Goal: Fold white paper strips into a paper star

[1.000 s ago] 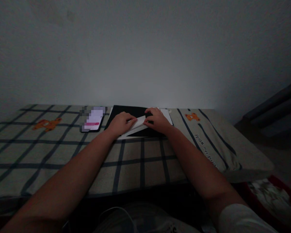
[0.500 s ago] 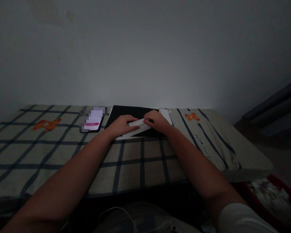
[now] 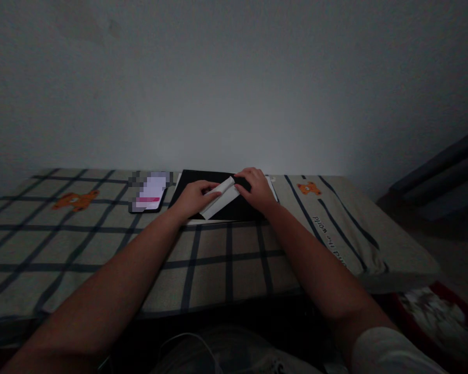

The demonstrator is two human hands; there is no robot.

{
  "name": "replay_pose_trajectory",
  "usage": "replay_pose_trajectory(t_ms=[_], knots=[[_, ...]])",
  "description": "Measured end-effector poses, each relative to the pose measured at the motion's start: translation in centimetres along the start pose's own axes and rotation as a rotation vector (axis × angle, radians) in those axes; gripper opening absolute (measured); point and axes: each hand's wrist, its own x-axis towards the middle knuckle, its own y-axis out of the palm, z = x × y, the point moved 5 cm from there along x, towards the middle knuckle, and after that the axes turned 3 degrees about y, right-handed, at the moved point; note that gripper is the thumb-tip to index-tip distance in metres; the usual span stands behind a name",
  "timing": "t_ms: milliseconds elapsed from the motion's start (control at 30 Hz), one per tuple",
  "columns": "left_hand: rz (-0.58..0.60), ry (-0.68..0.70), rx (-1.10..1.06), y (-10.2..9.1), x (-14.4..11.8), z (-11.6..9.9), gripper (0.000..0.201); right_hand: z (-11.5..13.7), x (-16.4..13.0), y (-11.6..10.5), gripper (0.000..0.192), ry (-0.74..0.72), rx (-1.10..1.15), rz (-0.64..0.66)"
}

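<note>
A folded strip of white paper (image 3: pixel 221 198) lies slanted over a black board (image 3: pixel 203 178) on the bed. My left hand (image 3: pixel 193 198) pinches the strip's lower left part. My right hand (image 3: pixel 254 189) holds its upper right end, fingers curled over it. More white paper (image 3: pixel 272 188) sticks out from under the board at the right and along its near edge. The scene is dim.
A phone (image 3: pixel 150 192) with a lit screen lies just left of the board. The bed has a checked cover (image 3: pixel 101 244) with orange bear prints. A plain wall rises right behind. At the right the bed drops to a patterned floor cloth (image 3: pixel 437 306).
The paper has gone from a wider flat fold to a narrower strip, lifted and tilted up at its right end. Both hands shifted slightly toward the wall with it.
</note>
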Motion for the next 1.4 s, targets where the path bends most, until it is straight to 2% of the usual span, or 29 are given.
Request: replay_pose_trajectory(t_ms=[100,200,267,367,500,667,800,933,1033,1200,1400], knots=[[-0.139,-0.069,-0.083,-0.3,0.0,0.2,0.042,0.6,0.1,-0.1,0.017,-0.025,0.120,-0.015],[-0.275,-0.122,-0.249,-0.2,-0.1,0.2,0.052,1.4,0.0,0.5,0.017,0.009,0.253,0.041],[-0.318,-0.135,-0.352,0.0,-0.3,-0.2,0.053,1.7,-0.1,1.0,0.019,0.087,0.351,0.065],[-0.353,-0.136,-0.475,0.4,-0.5,-0.8,0.054,1.2,-0.3,2.0,0.025,0.316,0.588,0.070],[-0.325,-0.161,-0.565,1.2,-0.7,-1.1,0.054,0.3,-0.4,3.5,0.032,0.561,0.851,0.095],[-0.145,-0.146,-0.640,2.6,-0.6,-1.3,0.061,-0.1,-0.3,3.4,0.045,0.653,0.939,0.049],[-0.052,-0.165,-0.663,3.2,-0.8,-1.6,0.059,0.3,-0.4,3.2,0.046,0.618,0.925,0.118],[-0.078,-0.182,-0.626,2.9,-0.8,-1.6,0.054,0.5,-0.5,3.5,0.038,0.577,0.921,0.190],[-0.034,-0.175,-0.598,3.1,-0.7,-1.4,0.054,0.6,-0.5,3.7,0.038,0.546,0.928,0.236],[-0.008,-0.173,-0.509,3.2,-0.7,-1.2,0.050,0.6,-0.6,3.8,0.032,0.527,0.898,0.264],[0.016,-0.190,-0.526,2.9,-0.8,-1.7,0.038,0.3,-0.9,3.7,0.027,0.560,0.879,0.287]])
